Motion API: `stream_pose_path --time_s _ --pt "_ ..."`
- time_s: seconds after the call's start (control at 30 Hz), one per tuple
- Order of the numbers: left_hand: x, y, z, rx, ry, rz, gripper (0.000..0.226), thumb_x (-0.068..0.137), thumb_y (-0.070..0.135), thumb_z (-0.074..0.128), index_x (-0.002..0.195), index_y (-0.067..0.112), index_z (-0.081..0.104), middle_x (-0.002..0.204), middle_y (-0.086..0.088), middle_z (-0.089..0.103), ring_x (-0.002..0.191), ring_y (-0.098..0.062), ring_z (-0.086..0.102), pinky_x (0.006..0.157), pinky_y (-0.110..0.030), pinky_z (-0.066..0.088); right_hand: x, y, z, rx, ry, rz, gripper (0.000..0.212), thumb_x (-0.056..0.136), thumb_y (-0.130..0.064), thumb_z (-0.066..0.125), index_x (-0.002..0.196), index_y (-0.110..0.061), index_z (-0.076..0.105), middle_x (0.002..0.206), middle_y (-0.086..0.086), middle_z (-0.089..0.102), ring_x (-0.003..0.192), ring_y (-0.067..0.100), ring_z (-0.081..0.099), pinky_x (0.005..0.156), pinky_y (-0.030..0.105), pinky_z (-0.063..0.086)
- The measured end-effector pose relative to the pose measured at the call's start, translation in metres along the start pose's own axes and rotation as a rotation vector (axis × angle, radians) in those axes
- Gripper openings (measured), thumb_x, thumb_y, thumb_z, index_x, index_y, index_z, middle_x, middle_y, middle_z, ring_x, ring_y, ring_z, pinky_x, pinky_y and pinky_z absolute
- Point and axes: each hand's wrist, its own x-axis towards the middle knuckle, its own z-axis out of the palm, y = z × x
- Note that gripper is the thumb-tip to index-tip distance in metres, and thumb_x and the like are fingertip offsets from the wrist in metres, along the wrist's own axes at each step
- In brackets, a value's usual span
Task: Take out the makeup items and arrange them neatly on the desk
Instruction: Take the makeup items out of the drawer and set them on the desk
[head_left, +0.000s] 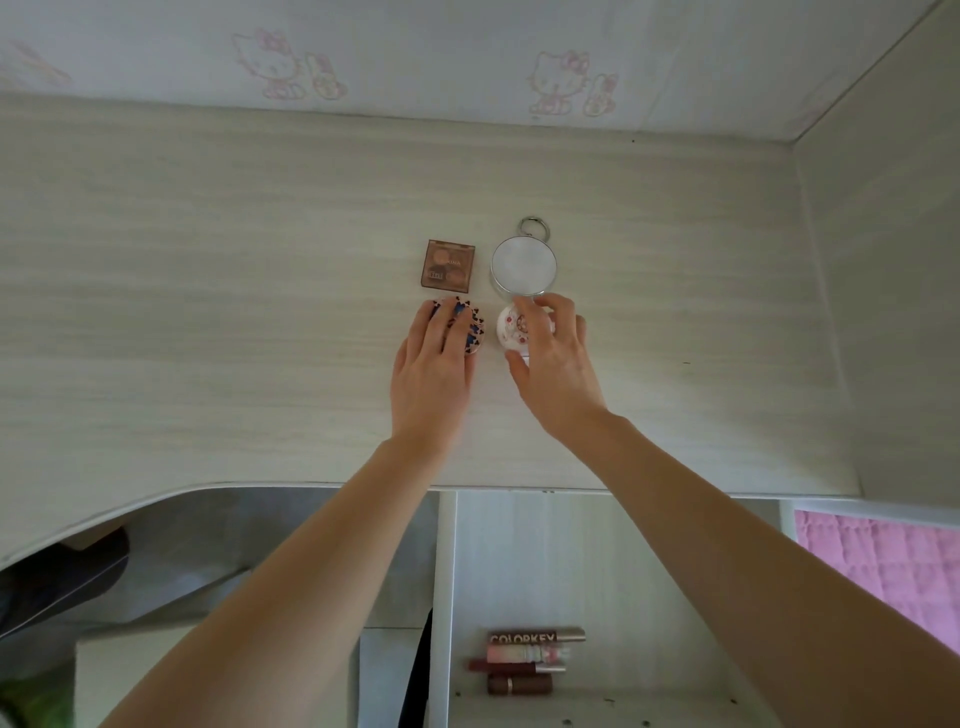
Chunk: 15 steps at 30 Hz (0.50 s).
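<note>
On the pale wood desk (208, 291) lie a brown square eyeshadow palette (447, 265) and, to its right, a round silver compact with a ring (523, 265). Below the palette sits a pink round compact with dark bow prints (470, 325); my left hand (434, 364) rests flat on it with straight fingers. Below the silver compact sits a white round compact with a pink drawing (511, 327); my right hand (553, 358) holds it, thumb at its near edge and fingers curled over its far side.
Under the desk edge an open white shelf (597, 571) holds several lipsticks and gloss tubes (527, 660) stacked together. A wall with cat cartoons (280, 62) backs the desk, a side panel (883, 312) closes the right. A pink quilt (883, 566) shows at lower right.
</note>
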Motion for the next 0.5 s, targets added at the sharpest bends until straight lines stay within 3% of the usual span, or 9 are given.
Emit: stream_pose_path --time_s 0.3,0.5 --pt "-0.012 0.001 -0.009 0.03 -0.03 0.035 0.049 0.096 0.017 0.052 0.143 0.011 0.041 0.152 -0.007 0.033 0.144 -0.027 0.023 0.113 -0.04 0.029 -0.012 0.0 -0.01 -0.008 0.005 -0.027 0.063 0.087 -0.011 0.063 0.143 -0.008 0.033 0.148 0.012 0.03 0.133 0.03 0.032 0.103 0.035 0.041" --pt "-0.059 0.015 -0.021 0.005 -0.011 0.062 0.046 0.095 0.015 0.054 0.139 0.01 0.045 0.148 -0.009 0.04 0.142 -0.028 0.027 0.111 -0.042 0.034 -0.062 0.007 -0.022 -0.012 0.014 -0.085 0.057 0.09 -0.012 0.059 0.141 -0.001 0.036 0.144 0.014 0.037 0.135 0.027 0.035 0.108 0.031 0.036"
